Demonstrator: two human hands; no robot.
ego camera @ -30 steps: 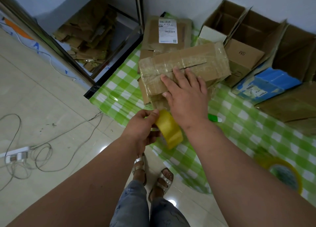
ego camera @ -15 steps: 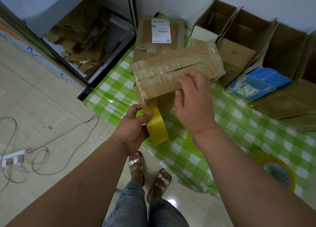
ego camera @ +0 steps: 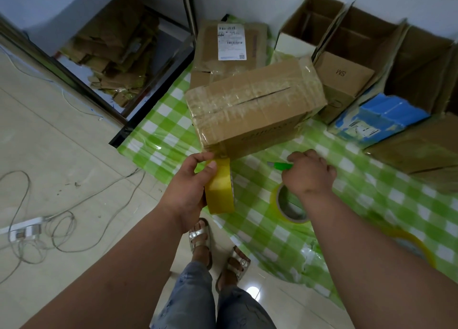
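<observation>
Left grip (ego camera: 188, 190) is closed round the yellow roll of packing tape (ego camera: 220, 192), thumb over the top edge and the roll standing on edge. Right grip (ego camera: 309, 174) has its fingers curled round the green plastic cutter (ego camera: 283, 166), whose tip pokes out toward the left grip.

The brown cardboard box (ego camera: 255, 110) sits just above and beyond the left grip. Its near lower corner meets the strip that runs up off the roll. The roll itself hangs at the table edge, right under that corner.

Progress, as we judge it: sealing is nearly done. Glossy tape bands already cover the top seam and wrap both ends of the box. A dark slit shows along the far half of the seam, and we cannot tell whether tape bridges it. The strip still joins box and roll, so what is left is to cut it free with the cutter and press the loose end down.

Versus half a second ago: the right grip was up on the box front, empty. It has now dropped to the green-and-white checked table cloth (ego camera: 371, 204), right of the left grip, and has the cutter. The left grip and roll have stayed by the same box corner.

A second, flat-lying clear tape roll (ego camera: 285, 214) rests just below the right grip.
</observation>
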